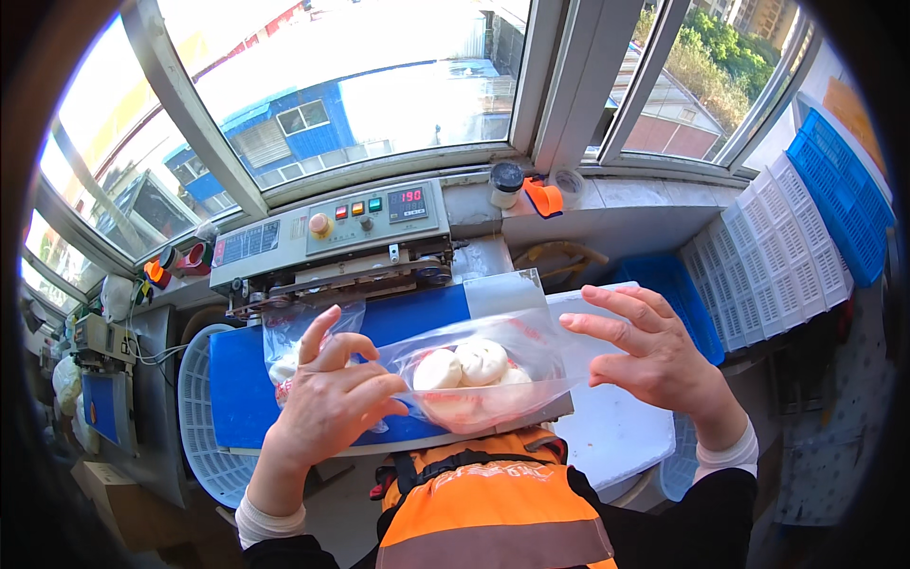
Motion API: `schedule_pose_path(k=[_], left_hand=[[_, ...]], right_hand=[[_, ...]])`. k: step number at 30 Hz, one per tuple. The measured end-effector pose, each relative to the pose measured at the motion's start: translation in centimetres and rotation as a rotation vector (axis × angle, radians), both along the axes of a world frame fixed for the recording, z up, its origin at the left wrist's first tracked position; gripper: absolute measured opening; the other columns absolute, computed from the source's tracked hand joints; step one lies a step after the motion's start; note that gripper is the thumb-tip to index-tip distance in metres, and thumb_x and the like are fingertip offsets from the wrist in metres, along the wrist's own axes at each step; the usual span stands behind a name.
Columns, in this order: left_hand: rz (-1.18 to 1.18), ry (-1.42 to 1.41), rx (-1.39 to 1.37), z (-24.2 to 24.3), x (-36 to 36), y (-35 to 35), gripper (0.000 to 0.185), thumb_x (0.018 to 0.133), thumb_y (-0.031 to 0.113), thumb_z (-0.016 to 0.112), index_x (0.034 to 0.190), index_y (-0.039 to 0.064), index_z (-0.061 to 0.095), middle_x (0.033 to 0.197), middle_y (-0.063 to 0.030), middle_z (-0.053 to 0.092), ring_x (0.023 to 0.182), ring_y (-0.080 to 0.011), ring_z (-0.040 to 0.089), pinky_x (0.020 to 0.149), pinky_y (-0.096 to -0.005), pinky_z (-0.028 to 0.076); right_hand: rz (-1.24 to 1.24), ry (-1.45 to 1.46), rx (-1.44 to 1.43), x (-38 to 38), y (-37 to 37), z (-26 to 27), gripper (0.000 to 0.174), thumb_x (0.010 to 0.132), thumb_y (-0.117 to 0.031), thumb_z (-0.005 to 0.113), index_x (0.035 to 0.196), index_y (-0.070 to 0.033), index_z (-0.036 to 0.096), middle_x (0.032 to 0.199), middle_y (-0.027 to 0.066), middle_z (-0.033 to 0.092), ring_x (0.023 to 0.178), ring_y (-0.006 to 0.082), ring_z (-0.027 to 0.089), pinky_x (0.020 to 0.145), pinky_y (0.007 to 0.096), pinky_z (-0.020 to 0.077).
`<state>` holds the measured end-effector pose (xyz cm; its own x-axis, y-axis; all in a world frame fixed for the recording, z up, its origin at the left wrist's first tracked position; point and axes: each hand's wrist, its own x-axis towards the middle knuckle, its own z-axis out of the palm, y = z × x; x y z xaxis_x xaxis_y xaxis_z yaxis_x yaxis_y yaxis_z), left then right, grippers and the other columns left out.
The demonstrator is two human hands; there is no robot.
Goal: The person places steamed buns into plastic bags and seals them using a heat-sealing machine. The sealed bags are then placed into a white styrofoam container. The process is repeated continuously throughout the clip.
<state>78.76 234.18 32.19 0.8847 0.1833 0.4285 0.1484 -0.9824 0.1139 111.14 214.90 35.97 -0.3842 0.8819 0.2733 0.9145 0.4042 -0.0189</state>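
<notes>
A clear plastic bag with red print [483, 412] lies in front of me, holding several white steamed buns [480, 361]. My left hand [338, 398] is at the bag's left end, thumb and finger near its edge; whether it pinches the film cannot be told. My right hand [643, 348] is spread beside the bag's right end, fingers apart, with nothing seen in it. Behind my left hand, a second clear bag [313, 323] with white contents lies on the blue conveyor belt [245, 384]. The belt runs along a band sealing machine [334, 235] with a lit display.
A white foam board [618, 434] stands to the right of the belt. A pale blue plastic basket [202, 419] is at its left end. Stacked white crates [771, 249] and a blue crate [668, 306] stand at the right. A jar [506, 186] and a tape roll [567, 186] sit on the windowsill.
</notes>
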Motion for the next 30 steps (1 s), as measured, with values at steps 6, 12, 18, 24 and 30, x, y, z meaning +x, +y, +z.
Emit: schedule_pose_path(k=[6,12,18,24,30], left_hand=[[0.043,0.098,0.044,2.4,-0.3,-0.2,0.011,0.079,0.018,0.075,0.087,0.019,0.068,0.087,0.0061,0.067,0.101,-0.0147,0.057,0.122,-0.0437,0.024],[-0.113,-0.098,-0.246,-0.3,1.1,1.7,0.018,0.068,0.018,0.084,0.081,0.013,0.072,0.130,-0.0088,0.063,0.117,-0.0256,0.059,0.107,-0.0455,0.043],[-0.153,-0.277,-0.936,-7.2,1.0,0.6,0.103,0.079,0.052,0.077,0.156,0.003,0.029,0.159,-0.0200,0.036,0.143,-0.0348,0.043,0.113,-0.0485,0.040],[-0.202,-0.405,-1.173,-11.8,2.6,-4.1,0.087,0.090,0.047,0.070,0.153,-0.001,0.034,0.156,-0.0249,0.039,0.144,-0.0372,0.041,0.117,-0.0463,0.035],[-0.090,-0.608,-0.885,-10.3,4.6,-6.8,0.057,0.095,0.021,0.067,0.144,0.000,0.049,0.146,-0.0247,0.052,0.135,-0.0388,0.052,0.111,-0.0452,0.043]], right_hand=[[-0.076,-0.041,0.096,0.8,-1.6,2.5,0.021,0.074,-0.022,0.084,0.069,-0.014,0.065,0.128,0.0030,0.067,0.132,0.0232,0.053,0.109,0.0472,0.0422],[-0.149,-0.016,-0.038,0.7,-1.2,0.8,0.022,0.066,-0.022,0.090,0.070,-0.010,0.072,0.120,0.0045,0.071,0.124,0.0260,0.059,0.103,0.0461,0.0463],[-0.198,0.047,0.004,1.0,-1.9,0.0,0.020,0.067,-0.020,0.090,0.070,-0.009,0.074,0.111,0.0042,0.074,0.118,0.0253,0.062,0.096,0.0456,0.0489],[-0.198,0.063,-0.044,1.6,-2.2,-0.1,0.017,0.070,-0.018,0.089,0.071,-0.010,0.074,0.111,0.0055,0.074,0.117,0.0262,0.062,0.094,0.0452,0.0509],[-0.191,0.128,-0.043,1.7,-2.5,-0.7,0.017,0.069,-0.019,0.087,0.070,-0.008,0.074,0.109,0.0044,0.075,0.116,0.0255,0.064,0.093,0.0435,0.0484]])
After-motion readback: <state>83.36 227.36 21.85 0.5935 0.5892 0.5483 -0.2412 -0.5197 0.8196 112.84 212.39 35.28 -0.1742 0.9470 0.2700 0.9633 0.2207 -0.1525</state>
